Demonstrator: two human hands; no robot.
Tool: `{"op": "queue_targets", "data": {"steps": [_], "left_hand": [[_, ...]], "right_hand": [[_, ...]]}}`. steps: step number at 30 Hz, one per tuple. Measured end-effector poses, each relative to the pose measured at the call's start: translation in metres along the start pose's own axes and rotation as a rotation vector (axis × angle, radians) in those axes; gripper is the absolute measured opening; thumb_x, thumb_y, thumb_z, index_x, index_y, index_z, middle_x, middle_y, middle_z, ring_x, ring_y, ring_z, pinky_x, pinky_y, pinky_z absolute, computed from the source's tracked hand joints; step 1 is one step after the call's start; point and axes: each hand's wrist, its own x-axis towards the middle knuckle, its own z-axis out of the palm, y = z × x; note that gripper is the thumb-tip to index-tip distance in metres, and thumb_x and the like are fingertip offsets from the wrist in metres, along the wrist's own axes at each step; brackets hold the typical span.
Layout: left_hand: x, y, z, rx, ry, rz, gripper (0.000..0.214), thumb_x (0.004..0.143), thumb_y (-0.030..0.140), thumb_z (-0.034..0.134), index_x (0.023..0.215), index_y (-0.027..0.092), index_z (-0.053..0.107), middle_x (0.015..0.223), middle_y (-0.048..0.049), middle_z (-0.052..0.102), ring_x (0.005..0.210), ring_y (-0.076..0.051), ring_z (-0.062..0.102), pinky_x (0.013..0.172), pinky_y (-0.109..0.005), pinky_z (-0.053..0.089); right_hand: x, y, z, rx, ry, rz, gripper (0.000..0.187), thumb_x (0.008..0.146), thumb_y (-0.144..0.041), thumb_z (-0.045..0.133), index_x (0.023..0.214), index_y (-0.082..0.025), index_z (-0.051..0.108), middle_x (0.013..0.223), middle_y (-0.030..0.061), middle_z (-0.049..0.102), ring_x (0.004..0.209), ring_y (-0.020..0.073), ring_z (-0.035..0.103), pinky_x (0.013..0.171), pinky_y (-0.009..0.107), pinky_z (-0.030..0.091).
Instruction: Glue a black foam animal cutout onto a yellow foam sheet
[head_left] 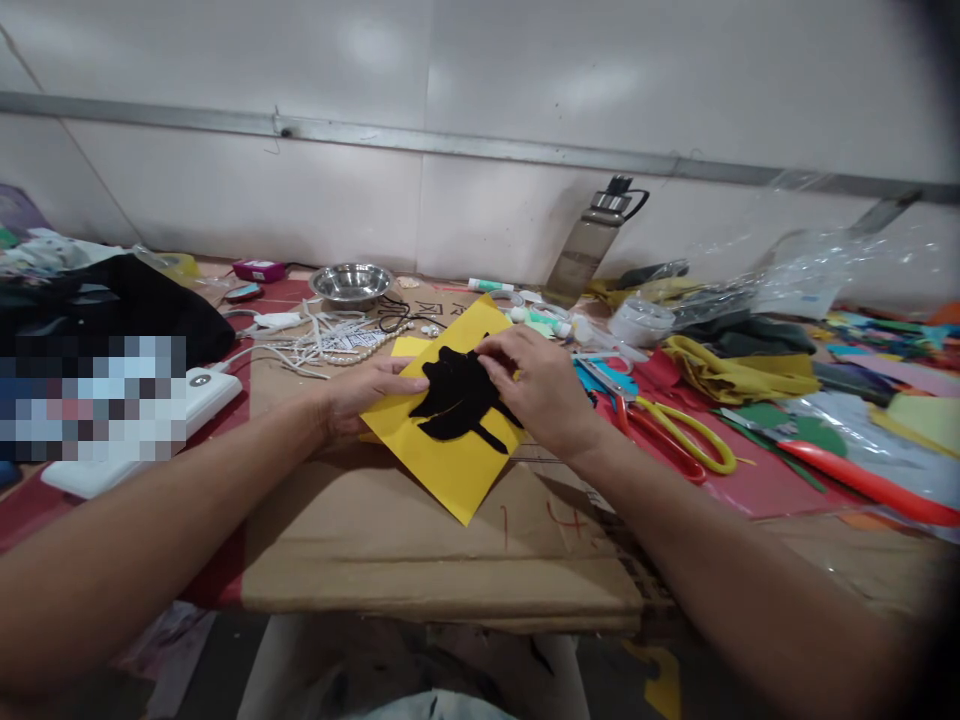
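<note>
A yellow sheet of card [465,485] is held up at a slant above the cardboard. My left hand [364,393] grips its left edge, thumb in front and the other fingers behind. On the sheet lies a black cut-out shape [457,395] with a jagged outline and narrow prongs. My right hand [536,380] has its thumb and fingertips pinched together at the upper right edge of the black shape. Whether a piece of it is between those fingertips is hidden. Behind the sheet, a second yellow piece [409,347] shows in part.
Cardboard [360,540] covers the table's front. At the right lie yellow-and-orange-handled scissors [675,435], a red-handled cutter [862,475] and folded mustard cloth [742,370]. Behind stand a water bottle [589,245] and metal bowl [351,285]; a white power strip [202,400] lies left.
</note>
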Motion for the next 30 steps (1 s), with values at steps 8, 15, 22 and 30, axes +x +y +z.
{"op": "queue_targets", "data": {"steps": [8,15,22,30], "left_hand": [[-0.004,-0.001,0.008,-0.067,-0.059,-0.023,0.032,0.074,0.009,0.07,0.106,0.012,0.065,0.09,-0.0098,0.074,0.075,-0.021,0.072,0.073,-0.032,0.057],[-0.005,-0.002,0.01,-0.034,-0.033,-0.021,0.03,0.076,0.009,0.068,0.106,0.01,0.066,0.088,-0.0108,0.075,0.075,-0.021,0.072,0.074,-0.032,0.057],[-0.003,0.0,0.006,-0.024,0.004,-0.023,0.021,0.074,0.007,0.068,0.096,0.009,0.068,0.086,-0.0107,0.074,0.072,-0.021,0.071,0.072,-0.033,0.057],[0.0,0.009,-0.017,0.051,0.059,0.017,0.029,0.073,0.011,0.07,0.102,0.011,0.067,0.091,-0.012,0.074,0.075,-0.022,0.072,0.073,-0.035,0.058]], "right_hand": [[-0.001,-0.001,0.003,-0.151,-0.067,-0.064,0.013,0.091,-0.016,0.051,0.082,-0.02,0.061,0.087,0.0097,0.062,0.082,0.0231,0.058,0.075,0.036,0.047],[0.0,-0.001,0.01,-0.164,-0.022,-0.009,0.016,0.077,-0.007,0.05,0.073,-0.022,0.049,0.077,0.006,0.058,0.072,0.0197,0.054,0.066,0.032,0.044],[0.006,0.004,-0.008,0.118,0.233,0.254,0.01,0.075,-0.013,0.054,0.072,-0.022,0.052,0.068,0.0,0.056,0.06,0.0142,0.051,0.059,0.03,0.043],[0.014,0.004,-0.037,0.794,0.187,0.304,0.028,0.09,-0.039,0.055,0.067,-0.023,0.055,0.057,-0.0016,0.05,0.052,0.0135,0.049,0.053,0.031,0.042]]}}
